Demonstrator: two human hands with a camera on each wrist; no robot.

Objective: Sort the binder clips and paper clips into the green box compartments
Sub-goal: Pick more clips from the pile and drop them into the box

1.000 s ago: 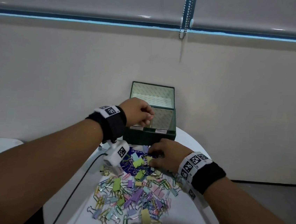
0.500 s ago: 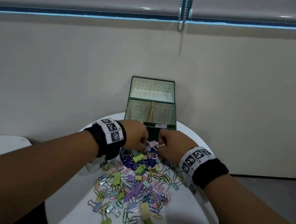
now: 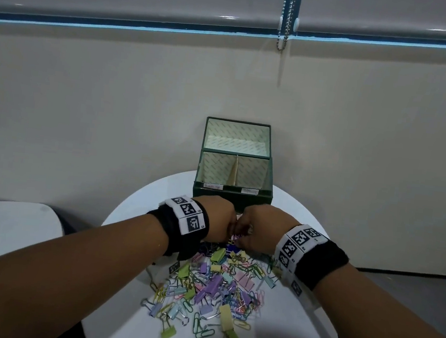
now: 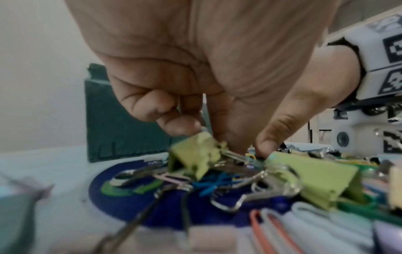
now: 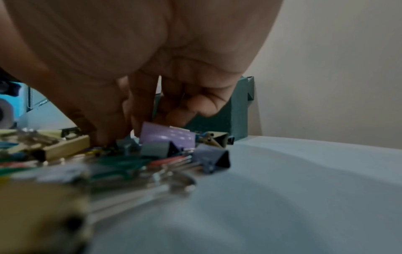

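The green box (image 3: 231,197) stands open at the table's far edge, its front half split by a divider into two labelled compartments. A pile of pastel binder clips and paper clips (image 3: 212,286) lies in front of it. Both hands meet at the pile's far end, just before the box. My left hand (image 3: 217,220) has its fingers curled, and thumb and forefinger (image 4: 248,149) pinch the wire handle of a tilted yellow-green binder clip (image 4: 191,154). My right hand (image 3: 261,228) reaches down with curled fingers (image 5: 124,137) against a purple binder clip (image 5: 167,137); the contact is partly hidden.
The round white table (image 3: 282,326) has bare surface around the pile and a blue round logo (image 4: 121,202) under the clips. A second white surface (image 3: 4,225) lies to the left. A wall rises close behind the box, and a blind chain (image 3: 285,24) hangs above.
My left hand came back from above the box's left compartment and dropped to the pile's far end. My right hand shifted slightly toward the box, so both hands now touch.
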